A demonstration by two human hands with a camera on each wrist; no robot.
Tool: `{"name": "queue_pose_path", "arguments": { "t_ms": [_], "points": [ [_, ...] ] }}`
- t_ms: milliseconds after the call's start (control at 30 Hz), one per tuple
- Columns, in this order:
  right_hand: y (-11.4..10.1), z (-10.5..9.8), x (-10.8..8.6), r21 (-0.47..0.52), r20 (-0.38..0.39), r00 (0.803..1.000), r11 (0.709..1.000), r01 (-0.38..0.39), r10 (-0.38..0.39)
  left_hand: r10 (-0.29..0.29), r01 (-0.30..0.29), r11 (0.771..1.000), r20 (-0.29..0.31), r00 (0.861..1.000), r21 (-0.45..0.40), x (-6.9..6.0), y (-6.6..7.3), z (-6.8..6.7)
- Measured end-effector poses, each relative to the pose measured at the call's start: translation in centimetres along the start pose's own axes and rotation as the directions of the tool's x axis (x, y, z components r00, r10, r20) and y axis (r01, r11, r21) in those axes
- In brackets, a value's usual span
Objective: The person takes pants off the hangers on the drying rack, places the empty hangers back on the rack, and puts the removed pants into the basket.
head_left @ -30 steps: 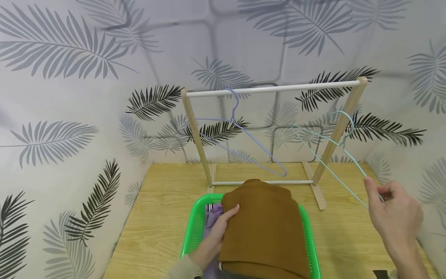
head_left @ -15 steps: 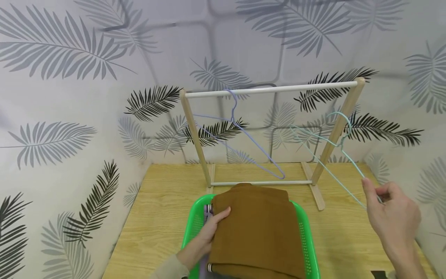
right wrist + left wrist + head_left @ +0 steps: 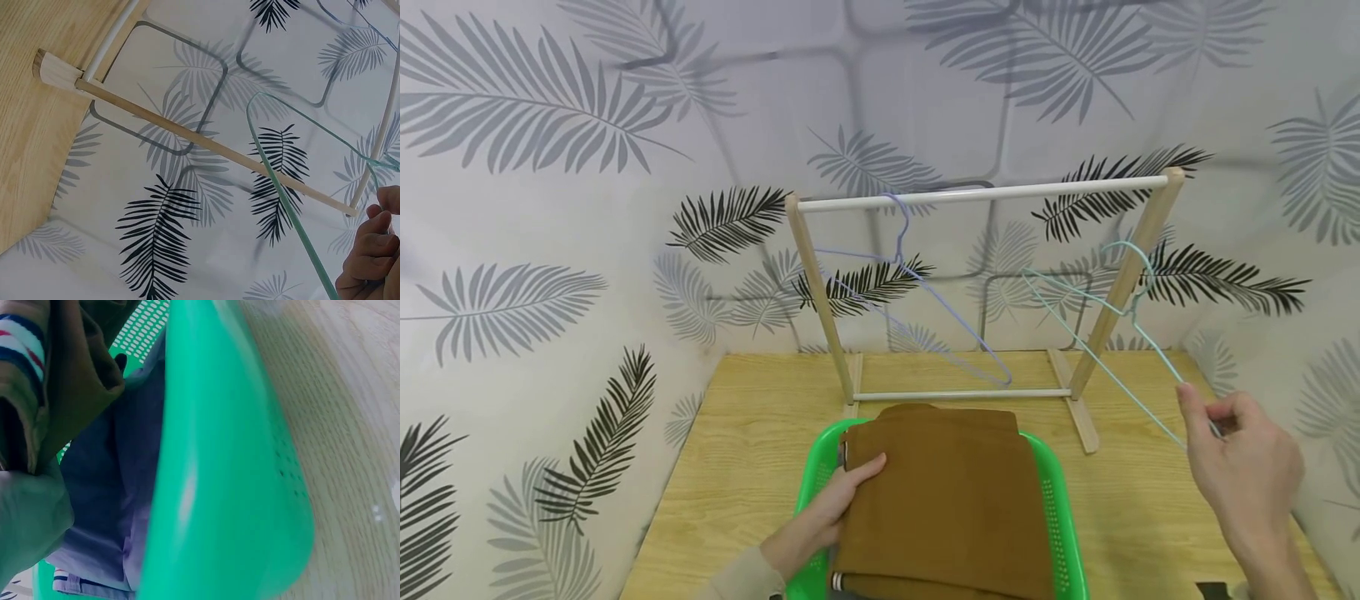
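Observation:
My left hand (image 3: 831, 504) grips the left side of a folded brown garment (image 3: 951, 492), thumb on top and fingers hidden beneath. The garment lies over the green basket (image 3: 1060, 492), covering most of its opening. In the left wrist view, a striped band shows on the brown cloth (image 3: 81, 406), and dark purple-grey clothing (image 3: 112, 487) lies inside the basket. At the right, my right hand (image 3: 1247, 458) pinches one end of a mint-green clothes hanger (image 3: 1159, 353), held in the air with its hook upward. The right wrist view shows those curled fingers (image 3: 372, 256) at the hanger.
Behind the basket stands a small clothes rack (image 3: 985, 195) with wooden posts and a white bar. A lilac hanger (image 3: 898, 250) hangs on its left part. Everything stands on a wooden table (image 3: 737, 450) against leaf-patterned walls (image 3: 550, 217).
My left hand has drawn the brown garment toward me and a little left, covering the purple cloth seen earlier. The right hand and mint-green hanger have hardly moved.

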State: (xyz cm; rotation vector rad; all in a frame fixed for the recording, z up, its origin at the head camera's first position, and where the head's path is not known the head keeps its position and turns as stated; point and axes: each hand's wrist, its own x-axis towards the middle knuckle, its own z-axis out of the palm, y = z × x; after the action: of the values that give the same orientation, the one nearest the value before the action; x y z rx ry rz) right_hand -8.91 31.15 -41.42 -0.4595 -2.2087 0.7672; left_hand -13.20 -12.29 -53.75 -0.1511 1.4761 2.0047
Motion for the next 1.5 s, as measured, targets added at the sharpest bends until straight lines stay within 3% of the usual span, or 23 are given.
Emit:
{"name": "queue_pose_path", "arguments": {
  "t_ms": [767,1167,1500],
  "points": [
    [-0.4,0.4,-0.5,0.024,-0.003,1.0,0.999,0.03,-0.03,-0.046,0.043,0.995,0.033,0.998,0.09,-0.3,-0.5,-1.9],
    [-0.4,0.4,-0.6,0.033,0.012,0.999,0.999,0.033,-0.033,-0.058,0.056,0.987,0.011,0.998,0.149,-0.4,-0.9,-2.2],
    [-0.3,0.4,-0.6,0.031,0.008,0.999,0.999,0.034,-0.034,-0.08,0.081,0.987,-0.016,0.997,0.139,-0.4,-1.4,-2.3]
  ]
}}
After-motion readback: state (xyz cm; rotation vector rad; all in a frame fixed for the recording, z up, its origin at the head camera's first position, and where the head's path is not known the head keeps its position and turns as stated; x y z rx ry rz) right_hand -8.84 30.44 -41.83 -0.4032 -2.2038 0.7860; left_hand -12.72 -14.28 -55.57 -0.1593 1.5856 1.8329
